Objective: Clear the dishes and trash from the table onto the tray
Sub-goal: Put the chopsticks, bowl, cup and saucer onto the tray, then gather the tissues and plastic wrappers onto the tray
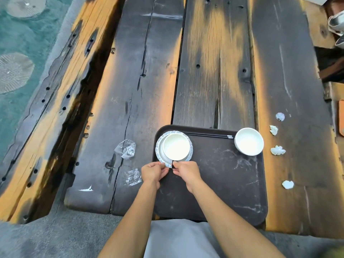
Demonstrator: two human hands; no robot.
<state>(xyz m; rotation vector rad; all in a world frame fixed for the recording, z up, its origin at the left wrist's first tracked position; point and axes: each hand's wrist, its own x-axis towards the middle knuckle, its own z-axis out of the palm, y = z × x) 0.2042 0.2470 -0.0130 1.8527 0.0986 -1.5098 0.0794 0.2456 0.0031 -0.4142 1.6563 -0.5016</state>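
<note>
A dark brown tray (232,183) lies on the wooden table near its front edge. At the tray's far left corner a white bowl (176,147) sits on a blue-patterned plate (158,146). My left hand (153,171) pinches the plate's near rim. My right hand (186,173) grips a small dark thing at the same rim; I cannot tell what it is. A second white bowl (249,141) stands at the tray's far right corner. Black chopsticks (208,135) lie along the tray's far edge.
Two crumpled clear plastic wrappers (126,148) (133,176) lie on the table left of the tray. Several crumpled white paper scraps (277,150) (287,184) lie to its right. An orange object (341,118) shows at the right edge.
</note>
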